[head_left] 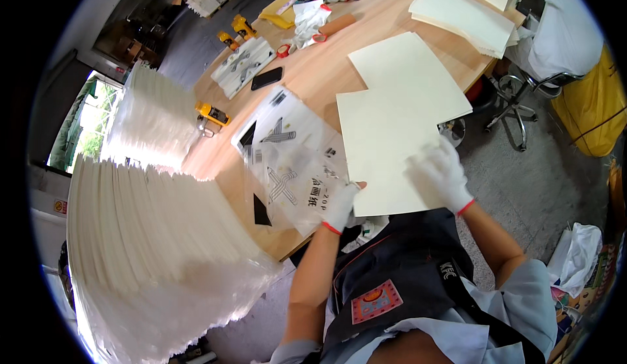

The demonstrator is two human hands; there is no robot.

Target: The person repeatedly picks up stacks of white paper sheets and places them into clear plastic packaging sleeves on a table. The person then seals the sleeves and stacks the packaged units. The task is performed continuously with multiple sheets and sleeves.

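The gloved left hand point(341, 206) is pinching a clear printed bag point(294, 165) at the desk point(313, 76) edge, while the right hand point(441, 173), fingers spread flat, is pressing a cream paper sheet point(385, 148) beside it.

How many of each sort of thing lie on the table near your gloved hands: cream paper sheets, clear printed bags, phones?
Cream paper sheets laid out singly: 2, the near one under the right hand
Clear printed bags: 1 stack, exact number unclear, held by the left hand
Black phone: 1
Total: 4
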